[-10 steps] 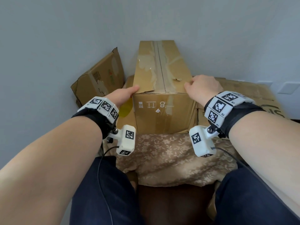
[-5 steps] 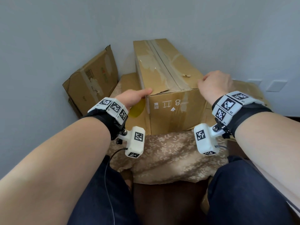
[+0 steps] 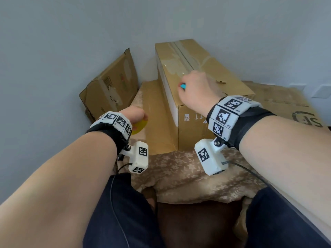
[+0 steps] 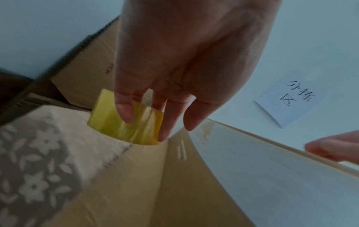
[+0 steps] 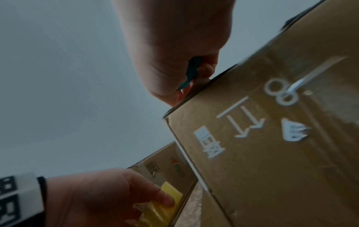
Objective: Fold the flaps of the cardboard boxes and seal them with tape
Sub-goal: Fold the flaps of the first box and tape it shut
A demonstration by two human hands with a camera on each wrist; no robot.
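The left hand point(image 3: 133, 114) pinched the translucent yellow roll of packing tape point(image 4: 108, 122), which sat under its fingertips against the floral beige cloth point(image 4: 38, 153). The roll probably handles light, stiff and slick, so hooking its core looks safest. The right hand point(image 3: 197, 90) clenched a small blue tool point(image 3: 183, 86), its fingers on top of the long brown cardboard box point(image 3: 195, 133).

Floral cloth point(image 3: 179, 167) carries long cardboard box point(image 3: 189, 133), lower box point(image 3: 155, 113) beside it, yellow tape roll point(image 3: 138, 125).

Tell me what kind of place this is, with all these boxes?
Probably a packing corner in a storeroom or home. A long brown cardboard box rests on a beige flowered cloth, a flattened brown cardboard box leans against the plain grey wall, and the left hand grips a yellow roll of tape.
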